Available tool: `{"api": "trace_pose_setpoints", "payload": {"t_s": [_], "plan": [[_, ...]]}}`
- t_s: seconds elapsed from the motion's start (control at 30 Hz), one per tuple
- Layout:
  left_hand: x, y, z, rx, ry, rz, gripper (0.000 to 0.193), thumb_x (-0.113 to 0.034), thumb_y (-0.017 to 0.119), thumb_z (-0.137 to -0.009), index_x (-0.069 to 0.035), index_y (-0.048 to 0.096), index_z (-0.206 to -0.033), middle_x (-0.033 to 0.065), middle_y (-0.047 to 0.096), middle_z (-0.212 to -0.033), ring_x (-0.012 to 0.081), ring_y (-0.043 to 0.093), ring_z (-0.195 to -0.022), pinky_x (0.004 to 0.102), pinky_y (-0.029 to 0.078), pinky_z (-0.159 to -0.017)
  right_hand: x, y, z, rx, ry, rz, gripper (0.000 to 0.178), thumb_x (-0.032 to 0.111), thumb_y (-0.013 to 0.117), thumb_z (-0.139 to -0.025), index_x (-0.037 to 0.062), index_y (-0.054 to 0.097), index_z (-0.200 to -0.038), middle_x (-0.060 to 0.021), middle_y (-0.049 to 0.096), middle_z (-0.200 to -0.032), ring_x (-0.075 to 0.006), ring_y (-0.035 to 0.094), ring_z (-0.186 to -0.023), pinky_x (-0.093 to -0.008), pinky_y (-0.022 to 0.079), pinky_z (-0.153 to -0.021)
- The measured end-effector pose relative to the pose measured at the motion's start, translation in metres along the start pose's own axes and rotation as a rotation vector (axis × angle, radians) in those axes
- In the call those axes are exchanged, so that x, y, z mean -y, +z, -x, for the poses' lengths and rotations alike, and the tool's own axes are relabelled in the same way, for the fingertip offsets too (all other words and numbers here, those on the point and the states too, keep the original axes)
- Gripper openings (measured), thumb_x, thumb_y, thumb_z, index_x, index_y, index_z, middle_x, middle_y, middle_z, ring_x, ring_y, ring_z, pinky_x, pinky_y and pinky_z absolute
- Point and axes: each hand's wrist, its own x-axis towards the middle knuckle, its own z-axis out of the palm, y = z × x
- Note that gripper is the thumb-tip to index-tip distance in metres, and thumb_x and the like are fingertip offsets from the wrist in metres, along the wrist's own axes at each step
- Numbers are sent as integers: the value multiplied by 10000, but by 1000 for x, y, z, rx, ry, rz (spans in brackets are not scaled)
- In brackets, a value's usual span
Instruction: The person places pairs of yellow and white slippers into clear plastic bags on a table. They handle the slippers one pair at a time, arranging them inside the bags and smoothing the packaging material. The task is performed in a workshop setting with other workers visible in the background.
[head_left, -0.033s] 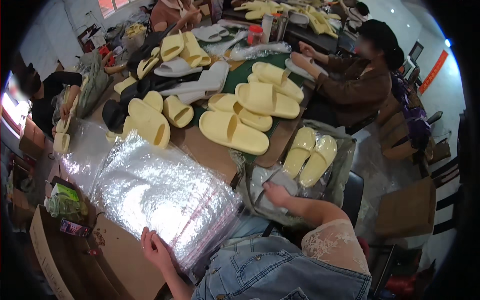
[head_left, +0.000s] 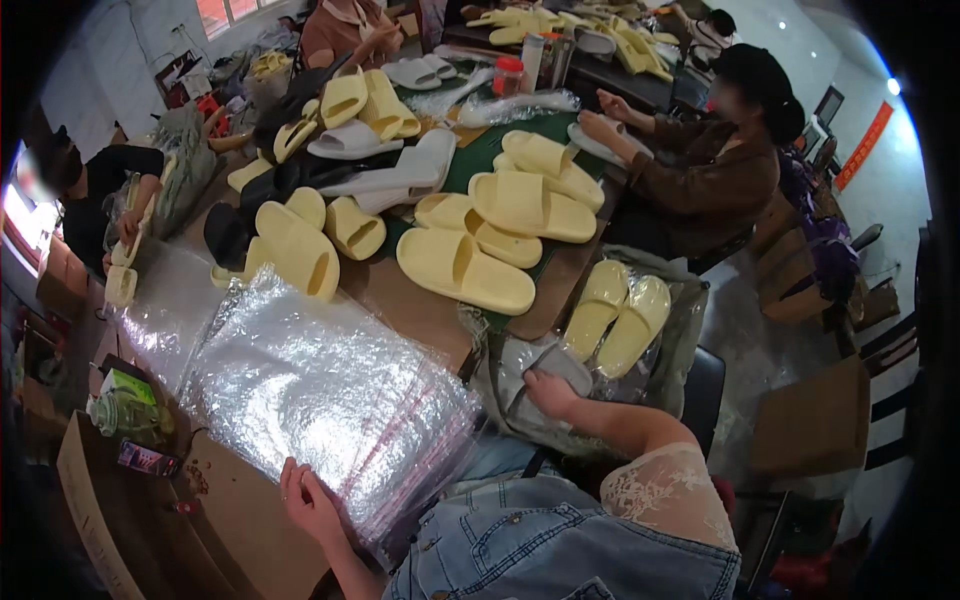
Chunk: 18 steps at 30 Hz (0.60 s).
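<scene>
My left hand (head_left: 312, 498) lies at the near edge of a stack of clear plastic bags (head_left: 320, 385), fingers extended and touching it, with nothing visibly gripped. Off to the right, my right hand (head_left: 552, 393) is closed on a grey slipper (head_left: 560, 366), which lies with another grey one in an open greyish-green sack (head_left: 677, 365). Just beyond, a pair of yellow slippers (head_left: 632, 325) in clear wrapping rests in the same sack. My fingertips on the right are partly hidden.
Loose yellow slippers (head_left: 465, 270), grey slippers (head_left: 415, 170) and black ones cover the table. A phone (head_left: 150, 458) and green jug (head_left: 125, 412) stand left, near an open carton. One person (head_left: 720, 170) handles a grey slipper at right; others work at left and far side.
</scene>
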Motion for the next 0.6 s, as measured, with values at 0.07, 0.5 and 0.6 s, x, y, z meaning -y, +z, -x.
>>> {"api": "trace_pose_setpoints", "payload": {"t_s": [0.07,0.5,0.6], "plan": [[-11,-3,1,-1,2,7,181,-57,595,-963,33,717,-1062,151,644,-1349,271,637,-1153,366,518,-946,10,-11,1,30,32,-26,293,224,574,-949,32,488,-1152,-228,626,-1109,-425,674,-949,-534,559,-769],[-6,-2,-2,-7,25,41,146,-45,614,-942,2,728,-1020,146,660,-1330,273,618,-1204,358,502,-955,96,-170,-19,488,-64,238,384,401,672,-857,48,767,-977,-170,750,-965,-358,719,-968,-464,574,-821],[6,0,-2,-56,132,-22,142,-41,630,-935,15,729,-1019,151,659,-1328,228,667,-1023,303,523,-760,126,-218,-24,430,-184,-15,400,442,676,-867,72,756,-997,-151,740,-926,-345,714,-884,-449,563,-760]]}}
